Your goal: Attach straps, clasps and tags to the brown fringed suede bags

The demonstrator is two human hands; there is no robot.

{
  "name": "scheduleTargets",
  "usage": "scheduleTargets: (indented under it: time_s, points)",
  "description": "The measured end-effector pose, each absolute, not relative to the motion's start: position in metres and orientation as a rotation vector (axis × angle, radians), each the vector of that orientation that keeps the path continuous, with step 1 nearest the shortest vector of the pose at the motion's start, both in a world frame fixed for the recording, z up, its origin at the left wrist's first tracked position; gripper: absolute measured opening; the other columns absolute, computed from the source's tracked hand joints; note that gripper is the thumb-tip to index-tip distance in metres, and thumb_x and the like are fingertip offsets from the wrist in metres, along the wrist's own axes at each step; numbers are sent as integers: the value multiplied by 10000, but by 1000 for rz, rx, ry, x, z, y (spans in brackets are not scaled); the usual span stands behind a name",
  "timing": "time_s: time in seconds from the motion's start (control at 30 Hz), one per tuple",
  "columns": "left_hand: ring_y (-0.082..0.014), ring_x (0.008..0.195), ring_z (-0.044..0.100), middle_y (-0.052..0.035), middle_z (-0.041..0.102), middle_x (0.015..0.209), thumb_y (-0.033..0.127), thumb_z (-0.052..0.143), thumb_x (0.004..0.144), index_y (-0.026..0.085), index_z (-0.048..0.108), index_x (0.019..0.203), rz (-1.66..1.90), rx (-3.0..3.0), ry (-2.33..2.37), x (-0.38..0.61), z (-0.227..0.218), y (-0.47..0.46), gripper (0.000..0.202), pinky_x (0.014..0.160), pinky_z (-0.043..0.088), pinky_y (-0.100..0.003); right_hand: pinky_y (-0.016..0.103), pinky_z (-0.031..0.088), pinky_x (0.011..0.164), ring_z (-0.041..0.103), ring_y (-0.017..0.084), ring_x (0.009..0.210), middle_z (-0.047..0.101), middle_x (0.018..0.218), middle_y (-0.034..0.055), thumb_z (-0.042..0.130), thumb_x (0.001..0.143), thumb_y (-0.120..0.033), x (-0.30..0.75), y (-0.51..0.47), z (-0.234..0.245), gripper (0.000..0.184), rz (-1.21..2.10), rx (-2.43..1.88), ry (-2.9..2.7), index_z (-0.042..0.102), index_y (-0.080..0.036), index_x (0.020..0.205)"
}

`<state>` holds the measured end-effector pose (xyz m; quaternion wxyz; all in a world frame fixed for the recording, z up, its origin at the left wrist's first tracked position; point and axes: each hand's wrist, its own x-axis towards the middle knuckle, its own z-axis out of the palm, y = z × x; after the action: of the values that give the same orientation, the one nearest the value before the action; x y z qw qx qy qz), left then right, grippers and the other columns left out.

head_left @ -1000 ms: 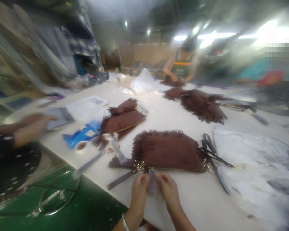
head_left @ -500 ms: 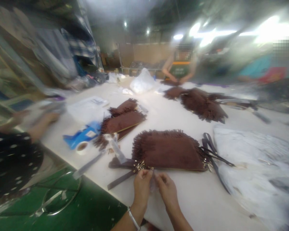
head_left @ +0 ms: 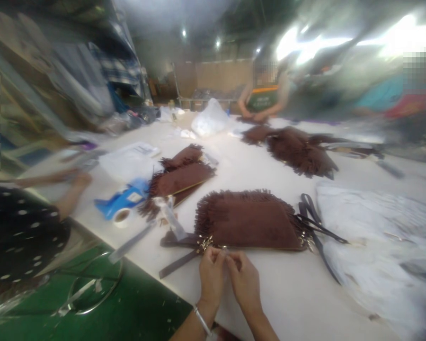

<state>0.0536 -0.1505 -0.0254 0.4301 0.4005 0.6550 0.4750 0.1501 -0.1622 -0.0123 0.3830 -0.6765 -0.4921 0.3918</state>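
Note:
A brown fringed suede bag [head_left: 246,220] lies flat on the white table [head_left: 291,293] in front of me, its gold zip edge toward me. My left hand [head_left: 210,277] and my right hand [head_left: 244,279] are pinched together at that near edge, by the gold clasp [head_left: 204,244]. Both hands have their fingers closed on something small and clear that I cannot make out. A silver bangle sits on my left wrist. Dark straps [head_left: 314,227] trail from the bag's right end, and another strap [head_left: 175,264] lies to the left.
Two more brown fringed bags [head_left: 179,177] lie left of centre, and a pile of them [head_left: 298,151] at the back. White plastic wrapping [head_left: 379,237] covers the right. A blue tape dispenser [head_left: 122,199] and tape roll sit left. People work at the left edge and far end.
My hands have moved forward to the bag's near edge and closed together there. The person on the left has shifted their arm and the item they hold.

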Motion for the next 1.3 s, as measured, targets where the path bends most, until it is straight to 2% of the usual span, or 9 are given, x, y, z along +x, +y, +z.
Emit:
scheduleTargets:
  time_s: [0.17,0.27,0.4,0.57,0.73,1.0,1.3]
  points:
    - [-176,689,578,0,618,688,339,524,833,195,548,734,1162,1082,1650,54,-24,-150,176,676,415,-288,301,453,739,635,215,785,706,835,46,524,828,-393,148,-162,-14,221,1049,-1694,-1201,639,-204,836]
    - [-170,650,565,8,588,658,325,502,833,200,522,724,1143,1051,1621,53,-27,-148,167,631,407,-279,278,459,633,618,198,677,684,741,36,516,828,-402,151,-160,-16,252,1181,-1618,-1177,651,-190,854]
    - [-152,608,537,14,564,639,327,525,811,198,514,715,1171,1014,1549,50,-32,-145,162,595,398,-262,242,409,510,546,156,537,629,630,2,526,823,-387,160,-153,-14,242,1326,-1499,-1217,651,-182,847]
    - [-126,553,500,33,533,611,399,588,773,198,502,716,1183,892,1456,48,-40,-145,225,565,381,-239,240,437,601,597,167,643,663,698,7,546,828,-390,166,-147,-10,212,1293,-1413,-1332,631,-198,859]
    - [-145,591,529,17,557,638,400,547,805,199,497,740,1150,951,1494,44,-42,-146,217,602,400,-258,242,421,529,587,165,552,644,618,-21,605,780,-444,156,-151,-19,314,1232,-1527,-1139,577,-201,977]
    - [-182,662,538,-1,567,693,387,399,911,219,481,778,1064,1320,1647,41,-25,-150,230,637,353,-288,271,484,620,662,203,686,715,747,23,618,736,-425,147,-150,-16,254,1158,-1637,-1023,615,-211,871]
    - [-195,680,569,-26,610,737,395,399,919,215,507,829,998,1389,1602,39,-29,-153,228,631,364,-286,254,450,547,593,166,570,673,633,18,619,702,-366,145,-144,-26,184,1301,-1558,-929,626,-183,702]
